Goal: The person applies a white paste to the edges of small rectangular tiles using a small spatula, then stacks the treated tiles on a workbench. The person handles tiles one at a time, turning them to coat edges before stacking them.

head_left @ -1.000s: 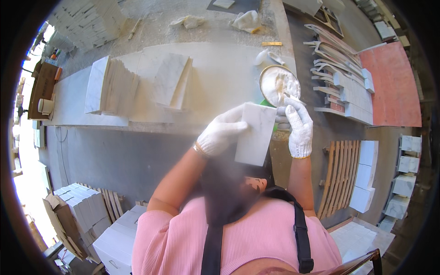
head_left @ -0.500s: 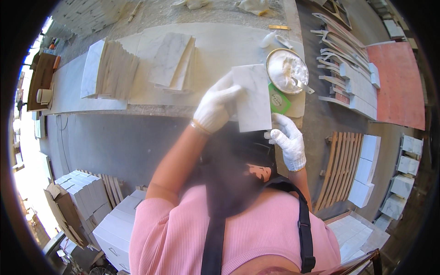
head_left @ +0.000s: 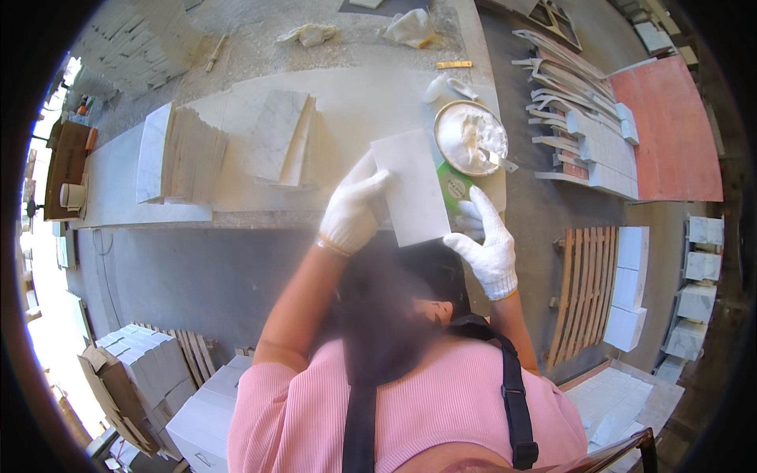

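Rectangular white tile (head_left: 412,188) at the centre of the field, held tilted in front of the near edge of the worktable (head_left: 359,98). At its nine o'clock side, the gloved left hand (head_left: 351,206) pinches the edge, thumb on the visible face, the fingers behind it hidden. At four o'clock lies the gloved right hand (head_left: 487,246), thumb and fingers parted; the thumb tip meets the outline of the tile's lower corner, though actual contact cannot be told. At three o'clock, a green packet (head_left: 455,188) shows beside the tile. Between one and two o'clock stands a round tin of white paste (head_left: 461,134), a spatula (head_left: 501,162) resting in it. At ten o'clock, grey-veined marble tiles (head_left: 277,134) lie overlapped; beyond them stands a row of upright tiles (head_left: 177,158). At four o'clock, farther out, a slatted wooden pallet (head_left: 583,292).
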`<state>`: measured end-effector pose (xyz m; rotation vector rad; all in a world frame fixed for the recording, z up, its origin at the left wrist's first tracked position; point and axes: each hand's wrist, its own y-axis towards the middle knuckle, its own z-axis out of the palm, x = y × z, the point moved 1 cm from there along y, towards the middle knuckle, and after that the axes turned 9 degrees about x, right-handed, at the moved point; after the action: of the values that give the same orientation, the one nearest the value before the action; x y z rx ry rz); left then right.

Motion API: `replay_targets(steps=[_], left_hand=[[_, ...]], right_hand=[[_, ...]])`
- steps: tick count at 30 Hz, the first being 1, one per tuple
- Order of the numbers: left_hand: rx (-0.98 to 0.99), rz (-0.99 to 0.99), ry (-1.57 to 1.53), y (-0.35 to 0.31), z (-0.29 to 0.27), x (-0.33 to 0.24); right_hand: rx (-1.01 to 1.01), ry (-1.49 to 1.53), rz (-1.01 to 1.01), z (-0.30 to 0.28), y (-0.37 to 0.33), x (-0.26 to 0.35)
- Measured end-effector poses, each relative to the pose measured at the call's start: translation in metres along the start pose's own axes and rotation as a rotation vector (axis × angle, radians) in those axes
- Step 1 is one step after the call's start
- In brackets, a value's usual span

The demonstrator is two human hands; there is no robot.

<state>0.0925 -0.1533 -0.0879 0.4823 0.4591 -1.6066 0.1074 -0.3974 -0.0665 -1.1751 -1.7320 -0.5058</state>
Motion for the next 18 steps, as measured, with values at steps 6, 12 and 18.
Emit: replay_targets(steps=[6,12,18], left_hand=[[0.009,0.001,0.005,0.001,0.002,-0.001],[0.033,0.006,0.051,-0.003,0.0,0.002],[-0.005,-0.001,0.04,-0.005,-0.002,0.001]], right_hand=[[0.048,0.304,0.118,-0.016,0.001,0.001],[0.06,0.295,-0.02,-0.003,0.006,0.015],[0.075,0.447,0.109,-0.001,0.004,0.025]])
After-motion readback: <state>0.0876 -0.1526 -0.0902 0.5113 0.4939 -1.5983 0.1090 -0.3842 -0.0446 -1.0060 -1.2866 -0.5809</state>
